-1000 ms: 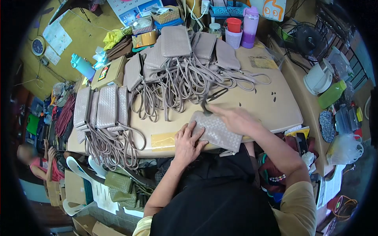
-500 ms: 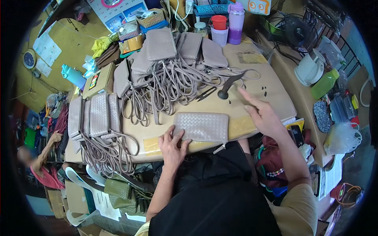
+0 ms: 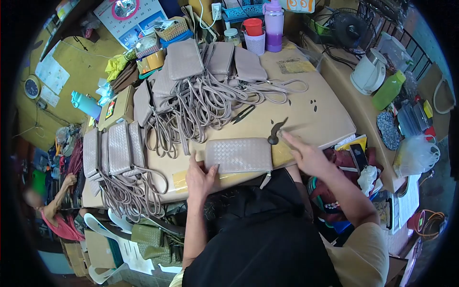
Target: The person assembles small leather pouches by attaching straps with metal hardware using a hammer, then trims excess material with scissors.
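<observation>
A taupe woven pouch (image 3: 239,155) lies flat at the near edge of the tan table (image 3: 325,119). My left hand (image 3: 200,178) presses on the pouch's left end, fingers spread. My right hand (image 3: 306,155) grips a dark hammer (image 3: 275,133) by its handle, and the hammer's head rests at the pouch's right end. A zipper pull (image 3: 264,181) hangs off the pouch's lower right corner.
Finished pouches with long straps are heaped at the table's middle (image 3: 201,86) and left (image 3: 117,148). Black thread snips (image 3: 244,114) lie behind the pouch. Bottles and cups (image 3: 265,28) stand at the back. A fan, kettle and clutter fill the right bench (image 3: 377,71). Another person (image 3: 52,210) sits lower left.
My right hand swung the hammer up off the pouch, then brought it down to the pouch's right end. The pouch was turned to lie level along the table edge.
</observation>
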The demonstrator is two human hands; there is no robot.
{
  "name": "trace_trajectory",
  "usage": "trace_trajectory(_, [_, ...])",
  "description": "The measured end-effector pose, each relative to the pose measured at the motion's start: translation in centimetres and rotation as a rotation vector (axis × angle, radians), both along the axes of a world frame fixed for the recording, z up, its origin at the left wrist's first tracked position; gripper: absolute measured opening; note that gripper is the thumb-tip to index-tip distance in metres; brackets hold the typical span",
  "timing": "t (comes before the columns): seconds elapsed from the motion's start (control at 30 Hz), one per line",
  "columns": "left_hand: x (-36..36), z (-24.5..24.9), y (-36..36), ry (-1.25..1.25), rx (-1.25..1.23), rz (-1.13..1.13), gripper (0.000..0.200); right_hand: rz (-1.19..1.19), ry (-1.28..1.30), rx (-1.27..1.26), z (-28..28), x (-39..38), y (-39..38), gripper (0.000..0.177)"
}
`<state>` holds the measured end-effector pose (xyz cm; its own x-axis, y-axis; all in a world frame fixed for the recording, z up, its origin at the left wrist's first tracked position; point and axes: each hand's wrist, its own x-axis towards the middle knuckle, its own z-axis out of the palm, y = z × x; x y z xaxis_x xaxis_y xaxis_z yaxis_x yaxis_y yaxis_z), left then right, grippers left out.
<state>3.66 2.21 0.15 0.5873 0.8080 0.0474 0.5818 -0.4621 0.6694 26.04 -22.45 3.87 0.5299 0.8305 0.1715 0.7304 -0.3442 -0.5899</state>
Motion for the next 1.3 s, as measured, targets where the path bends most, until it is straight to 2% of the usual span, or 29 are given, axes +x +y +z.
trace_trajectory(0.03, [0.2,1.3,0.6,0.086,-0.074,-0.124,0.034,0.002,0.089,-0.084,1.4,1.0,-0.2,0.058])
trace_trajectory(0.07, [-0.3,0.9,0.7,0.087,-0.075,-0.117,0.034,0.008,0.183,-0.170,2.6,1.6,-0.2,0.057])
trace_trajectory(0.1, [-0.6,0.9,0.6,-0.341,-0.261,-0.071,0.030,-0.046,0.290,-0.147,3.3,1.7,0.0,0.060])
trace_trajectory(0.13, [-0.4,1.1,0.8,-0.780,-0.441,-0.027,0.027,-0.045,0.286,-0.141,3.1,1.8,0.1,0.060])
trace_trajectory(0.17, [-1.1,1.7,0.9,-0.962,-0.273,0.064,0.021,-0.041,0.252,0.058,2.7,1.8,0.0,0.062])
trace_trajectory(0.2, [-2.0,4.6,-0.1,-1.130,-0.103,0.161,0.017,-0.037,0.225,0.251,2.3,1.5,-0.2,0.063])
trace_trajectory(0.27, [-2.8,9.9,-1.5,-1.302,0.315,0.167,0.018,-0.042,0.237,0.292,2.6,0.8,-0.2,0.064])
trace_trajectory(0.33, [-3.6,10.2,-1.4,-1.248,0.630,-0.051,0.023,-0.043,0.246,0.345,2.4,0.2,0.3,0.065])
trace_trajectory(0.37, [-3.4,10.6,-1.4,-1.017,0.776,-0.309,0.022,-0.042,0.235,0.343,1.9,-0.1,0.6,0.065])
trace_trajectory(0.4, [-2.4,9.6,-2.0,-0.899,0.761,-0.430,0.021,-0.042,0.222,0.343,1.6,-0.4,0.9,0.066])
trace_trajectory(0.43, [-1.7,6.8,-2.0,-0.816,0.657,-0.527,0.022,-0.094,0.304,0.234,1.9,-1.1,1.2,0.067])
trace_trajectory(0.47, [-0.5,4.7,-2.6,-0.669,0.671,-0.558,0.026,-0.093,0.306,0.234,1.7,-1.2,1.3,0.067])
trace_trajectory(0.53, [1.1,-0.6,-2.8,-0.255,0.541,-0.689,0.048,0.031,0.197,0.060,1.1,-1.0,1.8,0.067])
trace_trajectory(0.57, [1.6,-0.3,-4.1,-0.075,0.533,-0.657,0.055,0.040,0.250,-0.067,2.1,-1.2,2.0,0.066])
trace_trajectory(0.6, [1.6,-0.5,-4.4,-0.096,0.511,-0.640,0.059,0.041,0.256,-0.066,2.7,-1.8,2.3,0.066])
trace_trajectory(0.67, [1.4,-0.5,-4.5,-0.116,0.462,-0.610,0.063,0.091,0.123,0.167,3.4,-2.8,2.8,0.064])
trace_trajectory(0.8, [1.1,-0.9,-4.5,-0.066,0.496,-0.604,0.062,0.111,0.020,0.093,1.3,-3.4,2.9,0.064])
trace_trajectory(0.87, [1.3,-0.7,-4.5,-0.042,0.455,-0.601,0.061,0.202,0.048,-0.353,3.4,-2.4,2.6,0.064])
trace_trajectory(0.93, [1.0,-1.0,-3.7,-0.072,0.365,-0.649,0.062,0.241,-0.027,-0.267,3.5,-2.3,2.2,0.063])
trace_trajectory(1.0, [0.4,-0.6,-3.2,-0.102,0.271,-0.703,0.063,0.125,-0.008,0.087,2.5,-3.4,2.4,0.062])
trace_trajectory(1.03, [-0.3,0.3,-3.3,0.061,0.449,-0.594,0.065,0.123,-0.010,0.084,2.4,-3.2,2.2,0.062])
trace_trajectory(1.07, [-0.8,0.8,-3.4,0.223,0.626,-0.474,0.067,0.164,0.016,-0.102,2.3,-2.7,2.0,0.061])
trace_trajectory(1.1, [-0.8,0.4,-3.2,0.238,0.587,-0.516,0.069,0.203,0.044,-0.284,2.4,-2.3,2.0,0.061])
trace_trajectory(1.13, [-1.0,0.1,-3.7,0.235,0.592,-0.510,0.069,0.206,0.037,-0.281,2.7,-2.0,2.4,0.061])
trace_trajectory(1.2, [-0.5,0.0,-5.8,0.183,0.525,-0.695,0.070,0.219,-0.002,-0.118,3.4,-1.6,3.5,0.061])
trace_trajectory(1.23, [-0.1,-0.3,-6.7,0.136,0.530,-0.717,0.072,0.225,0.070,-0.050,4.3,-1.9,4.6,0.060])
trace_trajectory(1.3, [0.7,-0.5,-7.8,0.200,0.581,-0.681,0.070,0.242,0.067,-0.015,5.3,-2.4,6.8,0.060])
